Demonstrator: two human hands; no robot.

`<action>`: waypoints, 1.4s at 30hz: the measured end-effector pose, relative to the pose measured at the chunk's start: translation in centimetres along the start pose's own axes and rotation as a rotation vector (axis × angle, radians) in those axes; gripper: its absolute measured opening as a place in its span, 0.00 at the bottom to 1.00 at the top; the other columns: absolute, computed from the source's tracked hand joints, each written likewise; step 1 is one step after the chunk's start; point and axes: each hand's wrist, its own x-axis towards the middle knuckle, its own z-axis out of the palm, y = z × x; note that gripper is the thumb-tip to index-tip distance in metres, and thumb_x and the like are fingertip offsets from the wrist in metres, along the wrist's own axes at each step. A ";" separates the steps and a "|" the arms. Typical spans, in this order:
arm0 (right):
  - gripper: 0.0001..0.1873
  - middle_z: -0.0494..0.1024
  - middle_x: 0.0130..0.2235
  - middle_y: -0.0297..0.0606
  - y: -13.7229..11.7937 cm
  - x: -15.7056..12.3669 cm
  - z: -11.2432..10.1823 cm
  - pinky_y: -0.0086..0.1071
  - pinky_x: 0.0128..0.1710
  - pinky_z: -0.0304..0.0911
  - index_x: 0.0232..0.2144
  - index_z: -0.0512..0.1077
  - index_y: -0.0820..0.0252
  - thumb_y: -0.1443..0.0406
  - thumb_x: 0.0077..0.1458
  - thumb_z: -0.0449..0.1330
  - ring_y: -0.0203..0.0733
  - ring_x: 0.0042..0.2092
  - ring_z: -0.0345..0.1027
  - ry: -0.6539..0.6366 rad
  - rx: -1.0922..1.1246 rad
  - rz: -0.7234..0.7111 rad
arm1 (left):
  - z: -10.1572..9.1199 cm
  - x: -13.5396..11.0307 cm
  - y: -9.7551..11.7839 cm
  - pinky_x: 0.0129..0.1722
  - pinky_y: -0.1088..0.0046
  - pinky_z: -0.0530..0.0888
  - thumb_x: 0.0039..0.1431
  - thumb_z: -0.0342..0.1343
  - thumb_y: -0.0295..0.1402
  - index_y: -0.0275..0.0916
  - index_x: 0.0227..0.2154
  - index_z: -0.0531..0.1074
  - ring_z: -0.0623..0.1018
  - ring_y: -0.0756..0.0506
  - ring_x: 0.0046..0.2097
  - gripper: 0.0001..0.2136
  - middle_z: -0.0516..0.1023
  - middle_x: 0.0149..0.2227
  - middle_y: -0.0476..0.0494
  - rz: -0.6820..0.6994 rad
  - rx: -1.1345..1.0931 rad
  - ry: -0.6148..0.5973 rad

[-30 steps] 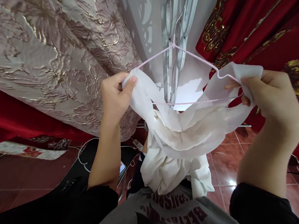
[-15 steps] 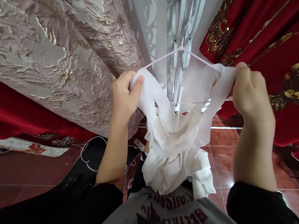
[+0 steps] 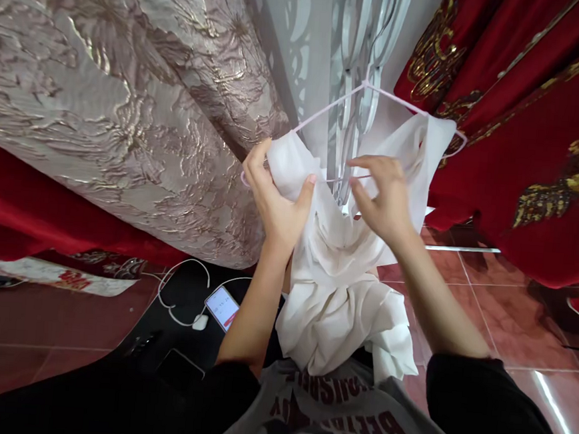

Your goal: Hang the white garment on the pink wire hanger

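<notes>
A white garment [image 3: 356, 316] with a gathered neckline hangs on a thin pale pink hanger [image 3: 331, 106] in front of me, its lower part bunched over my lap. My left hand [image 3: 280, 206] grips the garment's left shoulder, thumb in front and fingers around the outer edge by the hanger's end. Inside the neck opening, my right hand [image 3: 384, 194] is beside the hanger's lower bar, thumb and forefinger apart and holding nothing that I can see. The garment's right shoulder lies over the hanger, whose right tip sticks out past the cloth.
White scrollwork metal [image 3: 353, 41] stands behind the hanger. Shiny pinkish brocade [image 3: 127, 110] drapes at the left, red cloth with gold decoration [image 3: 505, 147] at the right. A lit phone [image 3: 222, 307] and a white cable [image 3: 176, 318] lie on a black surface [image 3: 158, 354]. The floor [image 3: 506, 321] has reddish tiles.
My right hand has let go of the garment's right shoulder and moved left to the neck opening. My left hand has shifted slightly right with its thumb further over the cloth.
</notes>
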 end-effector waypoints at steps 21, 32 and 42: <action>0.13 0.83 0.36 0.35 -0.8 -4.6 1.5 0.45 0.56 0.59 0.35 0.78 0.53 0.56 0.67 0.58 0.43 0.41 0.69 0.088 -0.066 0.112 | -7.6 3.7 -2.8 0.47 0.67 0.76 0.49 0.63 0.34 0.54 0.47 0.64 0.73 0.45 0.57 0.22 0.71 0.61 0.56 -0.194 -0.499 0.231; 0.12 0.82 0.46 0.36 -1.5 -5.2 3.1 0.48 0.63 0.57 0.48 0.78 0.51 0.62 0.67 0.56 0.43 0.48 0.72 -0.002 -0.020 0.062 | -0.7 -4.4 -1.0 0.40 0.65 0.78 0.60 0.57 0.39 0.46 0.51 0.70 0.79 0.39 0.55 0.16 0.73 0.61 0.38 -0.536 -0.656 0.157; 0.18 0.75 0.51 0.43 0.5 -4.2 -3.4 0.43 0.51 0.68 0.51 0.74 0.54 0.53 0.63 0.60 0.46 0.53 0.71 0.608 0.158 0.238 | 0.5 -3.4 1.7 0.17 0.81 0.62 0.60 0.67 0.40 0.43 0.37 0.74 0.70 0.49 0.33 0.09 0.70 0.32 0.44 -0.410 -0.792 0.144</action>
